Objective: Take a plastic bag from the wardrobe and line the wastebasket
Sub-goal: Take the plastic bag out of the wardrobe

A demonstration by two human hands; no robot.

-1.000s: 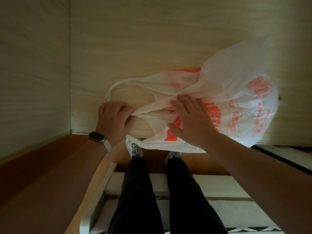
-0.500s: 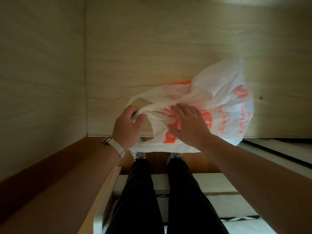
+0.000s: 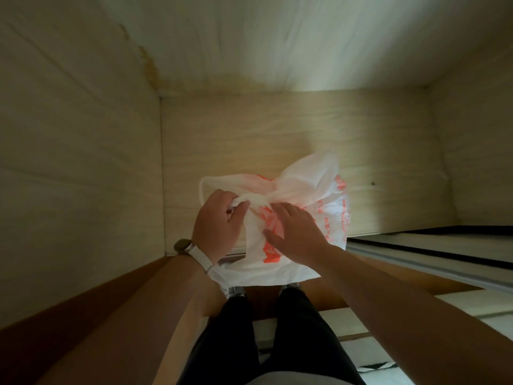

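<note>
A white plastic bag [image 3: 311,187] with orange print lies crumpled on the pale wooden wardrobe shelf [image 3: 388,151], its lower edge hanging over the shelf's front. My left hand [image 3: 219,223], with a watch on the wrist, is closed on the bag's twisted handles at its left side. My right hand [image 3: 297,232] rests flat on the bag's middle with the fingers spread over the orange print. The wastebasket is not in view.
The wardrobe's left wall [image 3: 83,162] and right wall [image 3: 477,151] box in the shelf. A sliding door track [image 3: 430,254] runs at the right. Below are my dark trouser legs [image 3: 277,337], my shoes and a brown wooden ledge [image 3: 83,315].
The bag has been gathered tighter and drawn toward the shelf's front edge. My left hand has closed on the handles. The camera has tilted up, showing more of the wardrobe interior.
</note>
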